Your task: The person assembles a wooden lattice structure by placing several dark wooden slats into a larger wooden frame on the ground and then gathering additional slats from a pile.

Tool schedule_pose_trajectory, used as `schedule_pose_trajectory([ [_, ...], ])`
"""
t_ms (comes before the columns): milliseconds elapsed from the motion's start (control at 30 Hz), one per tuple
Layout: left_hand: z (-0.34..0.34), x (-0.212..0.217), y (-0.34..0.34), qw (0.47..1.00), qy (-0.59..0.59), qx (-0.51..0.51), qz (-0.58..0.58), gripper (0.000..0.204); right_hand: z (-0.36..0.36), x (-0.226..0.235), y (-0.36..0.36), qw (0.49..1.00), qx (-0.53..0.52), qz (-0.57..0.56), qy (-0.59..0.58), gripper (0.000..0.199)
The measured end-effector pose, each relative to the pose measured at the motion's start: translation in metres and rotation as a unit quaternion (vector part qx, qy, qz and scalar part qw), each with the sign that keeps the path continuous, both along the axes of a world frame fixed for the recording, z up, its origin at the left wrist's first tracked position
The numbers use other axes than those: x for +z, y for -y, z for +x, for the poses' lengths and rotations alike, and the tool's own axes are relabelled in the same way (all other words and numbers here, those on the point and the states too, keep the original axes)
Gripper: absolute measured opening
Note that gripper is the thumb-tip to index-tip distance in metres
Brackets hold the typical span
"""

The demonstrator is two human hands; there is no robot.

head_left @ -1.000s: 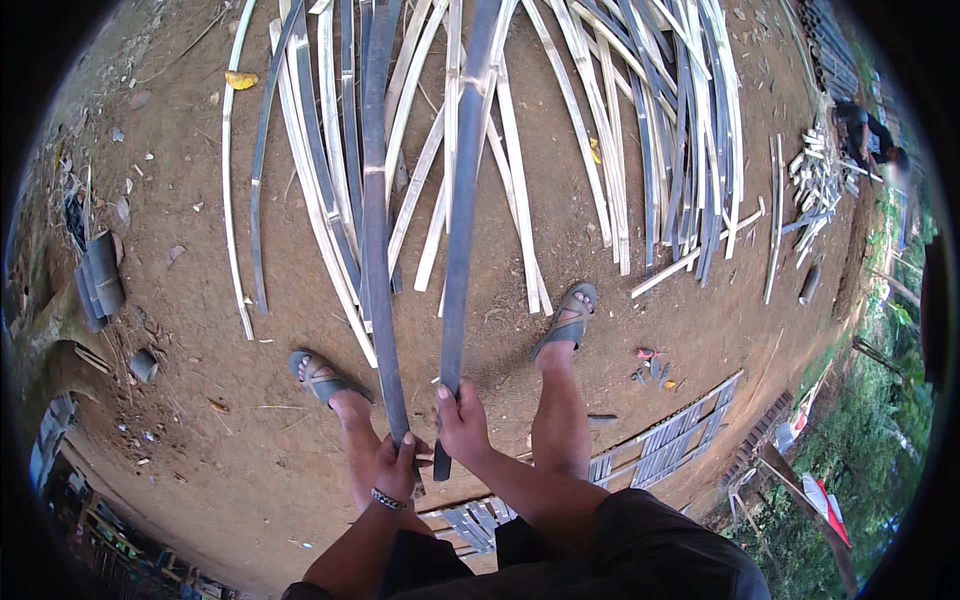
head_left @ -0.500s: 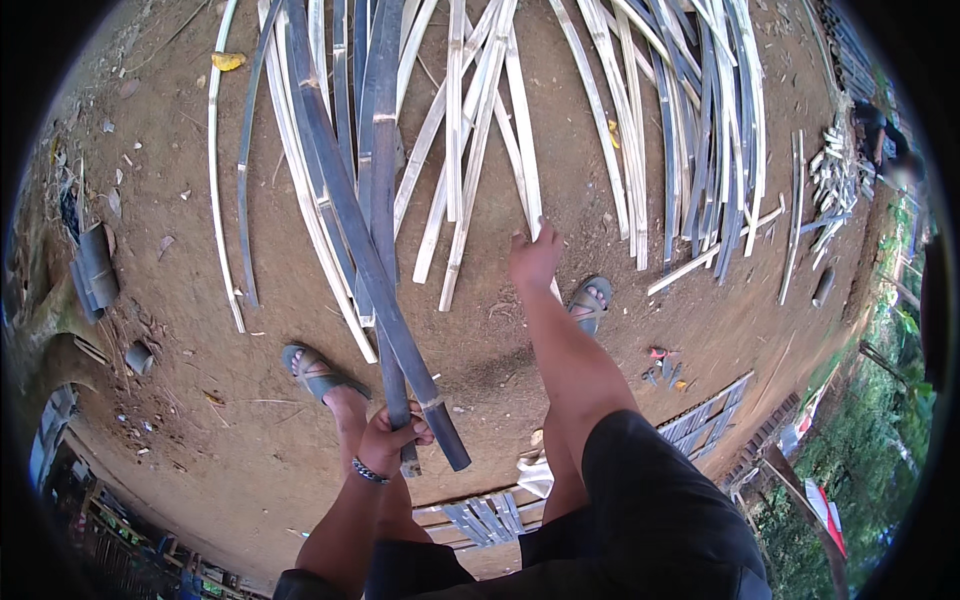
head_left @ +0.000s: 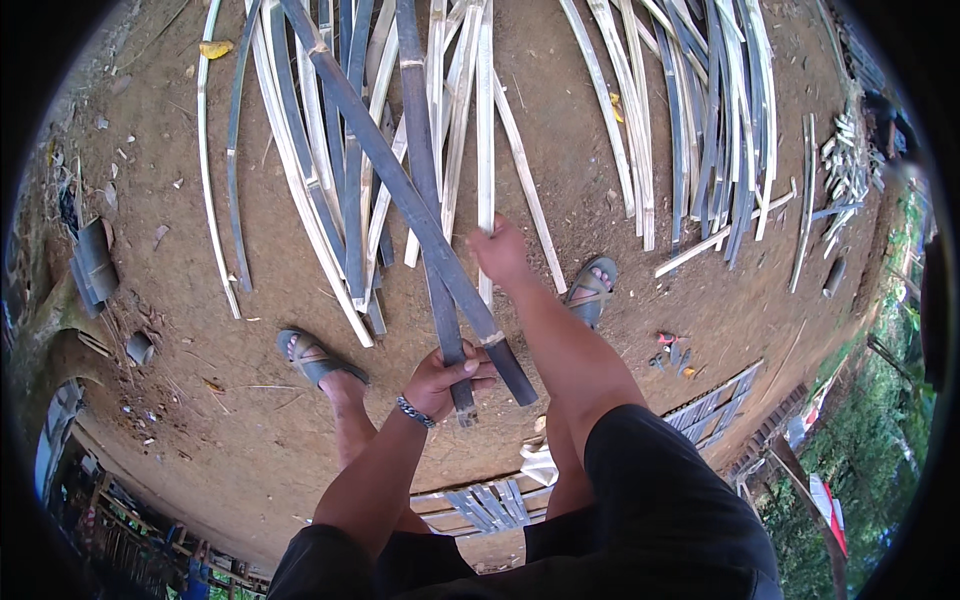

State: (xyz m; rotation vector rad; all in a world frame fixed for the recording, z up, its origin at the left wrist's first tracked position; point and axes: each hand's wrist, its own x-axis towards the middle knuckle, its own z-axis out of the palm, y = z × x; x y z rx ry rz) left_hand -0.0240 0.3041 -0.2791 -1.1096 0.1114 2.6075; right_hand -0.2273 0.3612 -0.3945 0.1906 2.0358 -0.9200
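My left hand (head_left: 445,378), with a bracelet at the wrist, is closed round the near ends of dark bamboo strips. Two of them cross there: one long dark bamboo strip (head_left: 400,205) slants from the upper left, and another dark strip (head_left: 418,120) runs nearly straight away from me. Just right of them, my right hand (head_left: 500,253) grips a pale bamboo strip (head_left: 486,130) close to its near end, a short tip showing below the fingers. Further pale and dark strips (head_left: 300,180) lie fanned out on the ground beyond my hands.
A second pile of bamboo strips (head_left: 715,130) lies at the far right, with short cut pieces (head_left: 845,165) beyond. Red-handled pliers (head_left: 668,345) rest right of my sandalled foot (head_left: 590,290). Thick bamboo sections (head_left: 98,262) lie at the left, and a slatted bamboo panel (head_left: 485,505) is nearby.
My left hand has moved right and away from me with the dark strips. My right hand has shifted left with the pale strip, bringing the hands closer together.
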Motion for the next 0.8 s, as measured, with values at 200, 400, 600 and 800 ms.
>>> schedule_pose_trajectory([
  [200, -0.016, 0.035, 0.000, 0.991, 0.055, -0.052, -0.111, 0.023, 0.053, 0.080, -0.003, 0.989, 0.033, 0.021, -0.142, 0.062],
  [400, -0.010, 0.069, 0.015, 0.989, 0.059, -0.074, -0.111, 0.023, 0.093, 0.127, -0.012, 0.959, 0.048, 0.106, -0.258, 0.058],
  [600, 0.011, 0.094, 0.020, 0.993, 0.051, -0.072, -0.073, 0.024, 0.137, 0.136, -0.037, 0.994, -0.058, 0.029, -0.092, 0.034],
  [800, 0.040, 0.096, 0.032, 0.998, 0.013, -0.004, -0.064, 0.041, 0.172, 0.174, -0.059, 0.972, -0.207, -0.098, 0.044, 0.027],
])
